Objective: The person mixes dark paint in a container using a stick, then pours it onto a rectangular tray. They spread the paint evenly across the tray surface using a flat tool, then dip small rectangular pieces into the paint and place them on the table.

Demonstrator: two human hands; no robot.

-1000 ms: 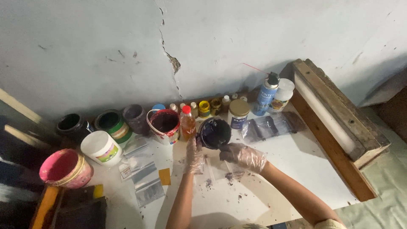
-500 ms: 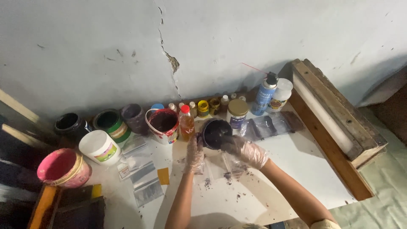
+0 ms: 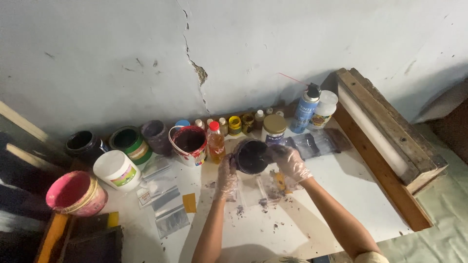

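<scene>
Since the earlier frame, both gloved hands have stayed on the dark jar [image 3: 251, 157]; the jar has shifted little, if at all, next to the orange bottle [image 3: 216, 142]. Left hand [image 3: 227, 176]: its grip is wrapped part-way round the jar's left side, fingers curled and touching the wall. Right hand [image 3: 290, 164]: its grip is closed over the jar's right rim, thumb and fingers pressing it. Whether the jar is lifted or rests on the white desk [image 3: 341, 195] cannot be told.

Position of jar: just right of the orange bottle, just left of the gold-lidded jar [image 3: 274, 129], in front of the row of small bottles [image 3: 235, 124] along the cracked wall [image 3: 195, 68]. Left of the orange bottle: red-rimmed bucket [image 3: 188, 144], then green tin [image 3: 129, 143], white tub [image 3: 117, 170] and pink bucket [image 3: 76, 193]. Well right of the jar: blue spray can [image 3: 305, 111], wooden frame [image 3: 390, 141]. Dark smears mark the desk below the hands.
</scene>
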